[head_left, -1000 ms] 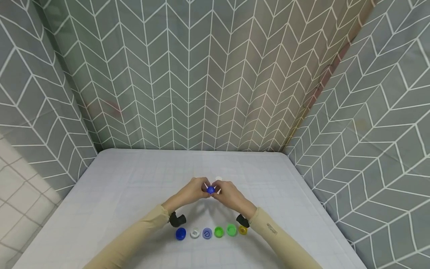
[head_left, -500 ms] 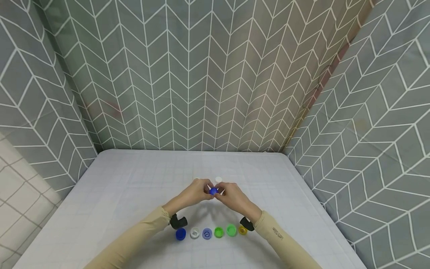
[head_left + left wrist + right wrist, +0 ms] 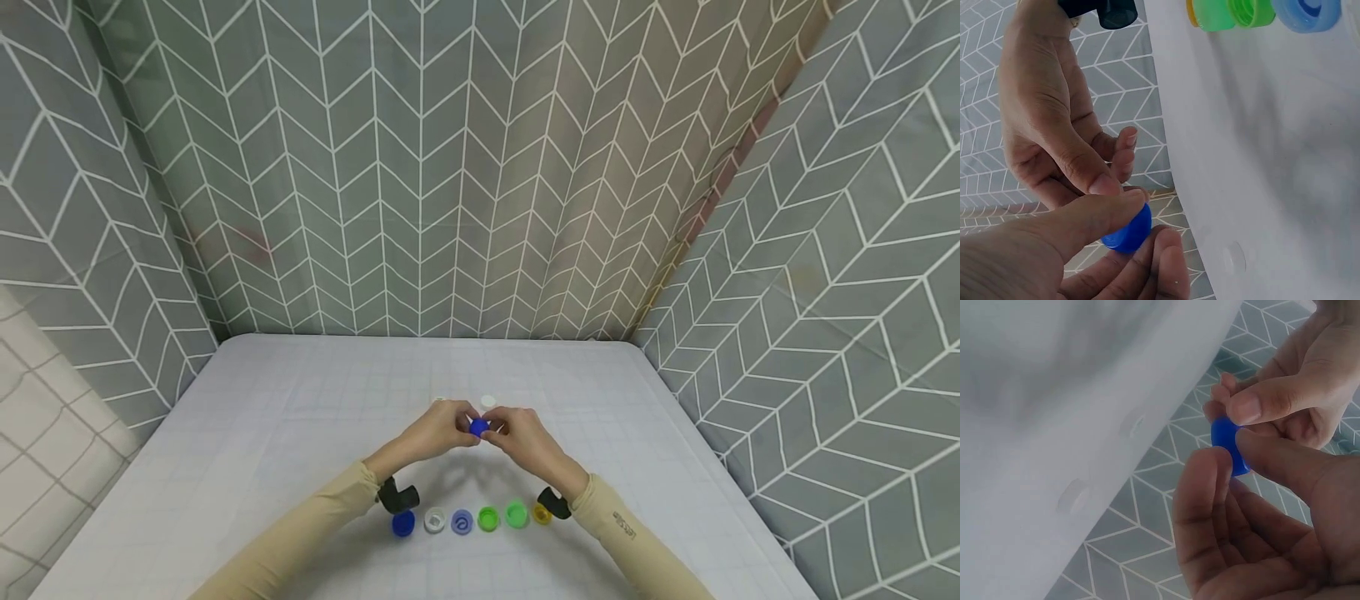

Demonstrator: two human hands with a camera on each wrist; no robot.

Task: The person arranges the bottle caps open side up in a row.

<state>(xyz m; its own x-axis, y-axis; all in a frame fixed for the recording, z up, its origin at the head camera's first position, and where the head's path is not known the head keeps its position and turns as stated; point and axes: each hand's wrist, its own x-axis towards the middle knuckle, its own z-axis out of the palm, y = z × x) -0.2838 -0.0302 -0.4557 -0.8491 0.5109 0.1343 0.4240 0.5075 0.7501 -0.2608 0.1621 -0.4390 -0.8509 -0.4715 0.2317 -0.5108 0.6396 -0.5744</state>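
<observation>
White table (image 3: 300,392) — six caps (image 3: 488,518) in row — two discs (image 3: 488,402)

The left fingers (image 3: 1170,262) pinch a blue cap (image 3: 1130,234).

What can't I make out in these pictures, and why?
Head view: part of the yellow cap, hidden by the right black wrist device.
Head view: lettering on the right sleeve, too small to read.
Left wrist view: part of the held blue piece, covered by the left hand.
Left wrist view: the whitish cap, cut off by the right edge.
Right wrist view: detail on the white pieces, blurred.
</observation>
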